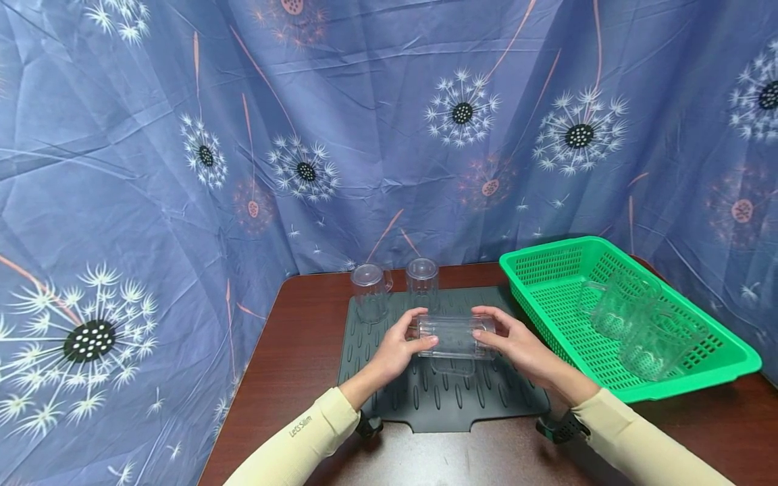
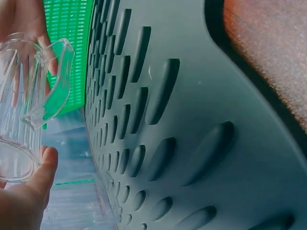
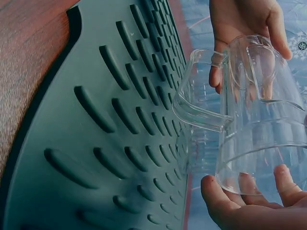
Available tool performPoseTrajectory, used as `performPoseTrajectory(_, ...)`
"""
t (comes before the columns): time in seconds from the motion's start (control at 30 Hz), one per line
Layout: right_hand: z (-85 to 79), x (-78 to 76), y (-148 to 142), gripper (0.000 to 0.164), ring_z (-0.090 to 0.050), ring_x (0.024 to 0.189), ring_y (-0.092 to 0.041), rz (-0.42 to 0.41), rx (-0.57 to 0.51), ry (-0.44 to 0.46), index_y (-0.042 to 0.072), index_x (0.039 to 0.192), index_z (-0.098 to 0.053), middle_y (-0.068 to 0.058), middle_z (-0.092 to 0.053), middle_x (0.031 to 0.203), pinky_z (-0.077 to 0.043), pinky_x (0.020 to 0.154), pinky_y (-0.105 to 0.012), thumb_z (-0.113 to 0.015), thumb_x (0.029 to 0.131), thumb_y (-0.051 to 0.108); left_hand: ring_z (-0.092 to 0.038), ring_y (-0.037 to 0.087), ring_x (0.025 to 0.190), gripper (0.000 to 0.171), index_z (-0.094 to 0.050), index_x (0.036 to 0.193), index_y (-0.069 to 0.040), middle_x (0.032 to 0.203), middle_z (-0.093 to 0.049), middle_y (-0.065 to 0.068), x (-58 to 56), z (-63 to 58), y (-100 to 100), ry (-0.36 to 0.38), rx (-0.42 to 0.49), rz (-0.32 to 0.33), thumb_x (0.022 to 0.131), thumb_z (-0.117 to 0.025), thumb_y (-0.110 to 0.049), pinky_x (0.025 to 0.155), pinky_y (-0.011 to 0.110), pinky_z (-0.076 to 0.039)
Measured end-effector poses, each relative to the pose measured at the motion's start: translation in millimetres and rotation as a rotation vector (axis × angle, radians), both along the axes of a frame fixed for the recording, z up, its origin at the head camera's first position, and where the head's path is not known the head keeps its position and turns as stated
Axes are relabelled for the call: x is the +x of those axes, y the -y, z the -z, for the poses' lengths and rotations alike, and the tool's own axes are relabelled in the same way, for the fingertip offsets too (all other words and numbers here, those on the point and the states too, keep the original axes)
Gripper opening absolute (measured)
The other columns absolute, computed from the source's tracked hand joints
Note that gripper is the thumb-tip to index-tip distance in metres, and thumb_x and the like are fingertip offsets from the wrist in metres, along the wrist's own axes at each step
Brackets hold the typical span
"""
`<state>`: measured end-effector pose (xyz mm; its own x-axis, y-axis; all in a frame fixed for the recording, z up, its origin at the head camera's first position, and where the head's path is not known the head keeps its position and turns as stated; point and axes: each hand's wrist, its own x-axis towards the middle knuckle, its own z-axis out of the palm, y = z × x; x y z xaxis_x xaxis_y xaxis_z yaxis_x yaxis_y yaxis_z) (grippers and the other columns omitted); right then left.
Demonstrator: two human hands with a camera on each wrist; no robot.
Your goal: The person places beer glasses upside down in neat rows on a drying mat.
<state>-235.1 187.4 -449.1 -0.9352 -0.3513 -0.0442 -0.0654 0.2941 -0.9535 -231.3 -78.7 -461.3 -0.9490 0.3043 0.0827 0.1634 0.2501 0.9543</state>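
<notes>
Head view: my left hand [image 1: 395,347] and right hand [image 1: 516,341] hold one clear glass mug [image 1: 456,337] sideways between them, over the dark ribbed drying mat [image 1: 425,398]. Left thumb on the near side, fingers round the left end; right-hand fingers the same at the right end. Mug handle [image 1: 452,367] points down toward the mat. Two more glass mugs on the far left part of the mat, both upside down: left mug [image 1: 370,297], handle to the right, and second mug [image 1: 422,283] just beside it. Green plastic basket [image 1: 547,324] to the right, two glass mugs [image 1: 629,304] tipped over inside, near each other. Brown wooden tabletop [image 1: 292,344] underneath, blue dandelion-print curtain [image 1: 377,135] behind. Pale yellow sleeves [image 1: 316,432], dark band [image 1: 562,428] at the right wrist.

Left wrist view: my left-hand fingers grip the lower end of the held mug, right hand at its upper end; handle sticks out toward the mat, not touching it. Green basket beyond.

Right wrist view: my right-hand fingers and thumb spread round the near end, left hand at the far end. Can't tell which end is the mouth.
</notes>
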Motion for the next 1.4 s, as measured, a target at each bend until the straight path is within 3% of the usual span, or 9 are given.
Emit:
performPoseTrajectory(0.23,-6.7,-0.4,-10.8,0.059,-0.046,0.136,-0.042,0.002,0.058,-0.142,0.01,0.151,-0.042,-0.022,-0.045,0.15,-0.047,0.102,-0.047,-0.065,0.1,0.027,-0.059,0.024,0.113,0.053,-0.048,0.145,-0.029,0.128,-0.057,0.011,-2.9,-3.4,1.3,-0.024,-0.034,-0.046,0.096,-0.068,-0.029,0.088,0.043,-0.052)
performPoseTrajectory(0.53,-24.4,6.8,-44.7,0.062,-0.041,0.142,-0.039,-0.015,0.122,-0.15,0.016,0.153,-0.038,-0.014,-0.043,0.154,-0.047,0.096,-0.023,-0.063,0.1,0.037,-0.06,0.026,0.112,0.059,-0.049,0.146,-0.03,0.133,-0.057,0.014,-5.4,-12.0,0.8,-0.055,-0.084,-0.088,0.092,-0.072,-0.038,0.087,0.046,-0.052)
performPoseTrajectory(0.63,-33.1,8.7,-57.8,0.06,-0.046,0.138,-0.029,-0.004,0.157,-0.179,0.017,0.152,-0.039,-0.011,-0.044,0.153,-0.048,0.094,-0.02,-0.062,0.101,0.037,-0.059,0.027,0.115,0.06,-0.048,0.146,-0.03,0.137,-0.056,0.012,-5.6,-13.6,0.4,-0.066,-0.105,-0.089,0.092,-0.072,-0.038,0.088,0.047,-0.052)
performPoseTrajectory(0.8,-45.1,9.8,-78.5,0.056,-0.053,0.119,0.006,0.029,0.193,-0.255,0.014,0.15,-0.042,-0.013,-0.047,0.149,-0.049,0.091,-0.017,-0.063,0.101,0.03,-0.057,0.027,0.116,0.06,-0.047,0.147,-0.03,0.142,-0.052,0.014,-7.3,-14.6,-0.7,-0.077,-0.123,-0.091,0.093,-0.072,-0.037,0.092,0.051,-0.05)
performPoseTrajectory(0.97,-49.1,8.4,-100.9,0.052,-0.051,0.111,0.014,0.087,0.257,-0.361,0.011,0.147,-0.046,-0.013,-0.05,0.143,-0.047,0.087,-0.011,-0.064,0.1,0.024,-0.053,0.024,0.121,0.062,-0.047,0.148,-0.033,0.141,-0.052,0.008,-11.1,-15.6,-2.6,-0.089,-0.143,-0.101,0.091,-0.073,-0.039,0.097,0.051,-0.047)
performPoseTrajectory(1.07,-51.8,8.6,-115.2,0.052,-0.051,0.117,0.006,0.141,0.347,-0.418,0.014,0.147,-0.048,-0.011,-0.051,0.143,-0.045,0.086,-0.01,-0.064,0.1,0.028,-0.052,0.023,0.121,0.064,-0.047,0.147,-0.035,0.137,-0.052,0.002,-13.7,-16.7,-4.1,-0.106,-0.151,-0.109,0.09,-0.075,-0.038,0.099,0.05,-0.046)
performPoseTrajectory(1.23,-53.8,7.6,-137.5,0.057,-0.044,0.13,-0.042,0.185,0.469,-0.462,0.012,0.15,-0.044,-0.021,-0.045,0.148,-0.045,0.095,-0.048,-0.064,0.1,0.032,-0.051,0.022,0.128,0.067,-0.046,0.149,-0.035,0.137,-0.052,0.001,-17.0,-18.7,-6.7,-0.126,-0.158,-0.106,0.089,-0.075,-0.041,0.103,0.052,-0.044)
performPoseTrajectory(1.3,-52.9,6.6,-145.5,0.057,-0.043,0.128,-0.047,0.195,0.495,-0.488,0.009,0.15,-0.044,-0.025,-0.044,0.147,-0.041,0.09,-0.06,-0.064,0.1,0.029,-0.05,0.023,0.13,0.067,-0.045,0.149,-0.034,0.138,-0.051,0.001,-17.8,-20.0,-7.8,-0.133,-0.156,-0.1,0.089,-0.074,-0.04,0.104,0.053,-0.043)
performPoseTrajectory(1.4,-50.5,4.2,-156.0,0.056,-0.042,0.127,-0.051,0.22,0.525,-0.533,0.006,0.148,-0.046,-0.028,-0.045,0.145,-0.038,0.088,-0.065,-0.066,0.099,0.025,-0.049,0.023,0.131,0.067,-0.045,0.149,-0.037,0.139,-0.05,0.001,-18.6,-22.9,-9.6,-0.142,-0.161,-0.101,0.089,-0.075,-0.037,0.104,0.054,-0.043)
